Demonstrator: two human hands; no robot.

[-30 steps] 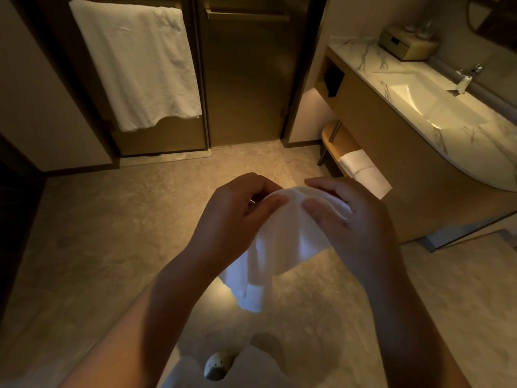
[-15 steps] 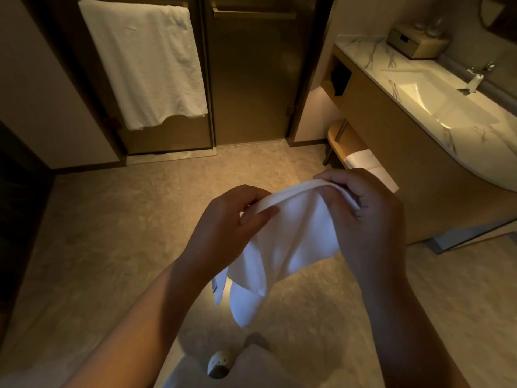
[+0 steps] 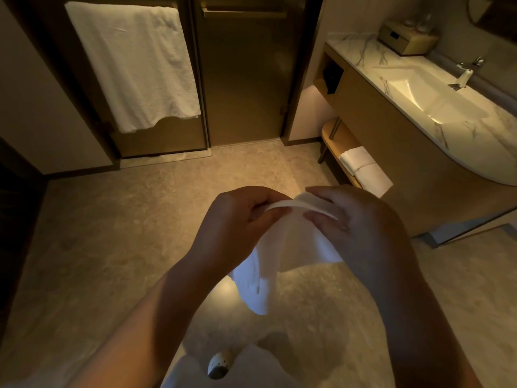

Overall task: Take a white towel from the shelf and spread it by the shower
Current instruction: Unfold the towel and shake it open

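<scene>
Ahead, hanging towel (image 3: 131, 65) on shower door (image 3: 165, 140).

**No legible writing in view**

No text, brand, number or sign can be read anywhere. The soft white cloth towel (image 3: 296, 247) has a small tag (image 3: 257, 287) hanging near its lower edge, but the tag is too small and too dimly lit for any letters to show. The tan rectangular box (image 3: 405, 42) on the marble counter has a dark mark on its front that cannot be made out as lettering.
</scene>
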